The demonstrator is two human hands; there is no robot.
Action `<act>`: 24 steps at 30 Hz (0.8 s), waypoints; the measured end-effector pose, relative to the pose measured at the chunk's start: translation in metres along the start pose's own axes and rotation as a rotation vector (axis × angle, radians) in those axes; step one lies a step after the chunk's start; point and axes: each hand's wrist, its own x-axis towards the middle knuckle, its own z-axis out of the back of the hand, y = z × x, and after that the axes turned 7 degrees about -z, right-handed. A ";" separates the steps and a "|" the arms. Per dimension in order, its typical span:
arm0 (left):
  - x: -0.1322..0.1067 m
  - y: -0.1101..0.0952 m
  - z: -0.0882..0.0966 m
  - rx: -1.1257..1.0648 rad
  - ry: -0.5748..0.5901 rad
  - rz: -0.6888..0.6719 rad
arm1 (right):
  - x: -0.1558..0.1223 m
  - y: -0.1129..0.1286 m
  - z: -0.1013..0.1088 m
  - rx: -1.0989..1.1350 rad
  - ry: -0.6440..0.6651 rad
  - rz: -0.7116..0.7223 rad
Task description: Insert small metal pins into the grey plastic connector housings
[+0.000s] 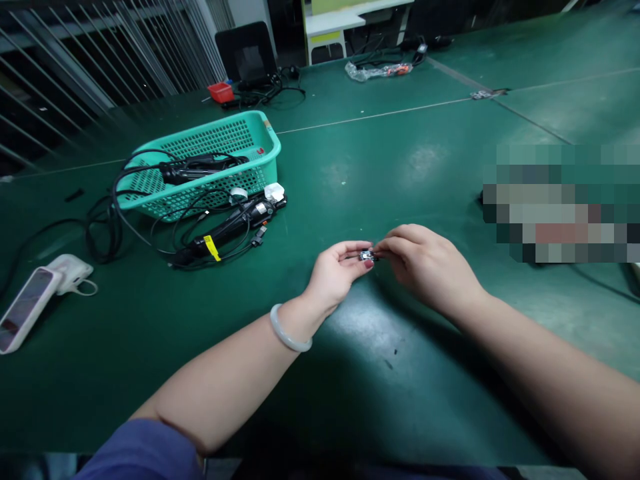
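Note:
Over the middle of the green table, my left hand pinches a small silvery and dark piece between thumb and fingertips. What kind of piece it is, I cannot make out. My right hand meets it from the other side, its fingers closed at the piece's right end. Whether those fingers grip the same piece or a separate tiny part is hidden behind them. A pale bangle circles my left wrist.
At left stands a turquoise basket with black cabled tools. Before it lies a black tool with a yellow tag and cables. A phone rests at far left. A blurred-out patch covers the right side; a plastic bag lies farther back.

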 end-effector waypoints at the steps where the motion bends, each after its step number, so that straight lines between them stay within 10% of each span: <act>1: 0.000 0.000 0.000 0.004 -0.001 0.001 | 0.000 0.000 0.001 0.006 -0.015 -0.006; 15: -0.001 -0.018 0.008 -0.253 -0.262 -0.004 | -0.003 -0.020 -0.038 0.470 0.045 -0.285; 24: -0.069 -0.058 0.081 0.018 -0.638 -0.012 | -0.001 -0.022 -0.040 0.507 0.099 -0.333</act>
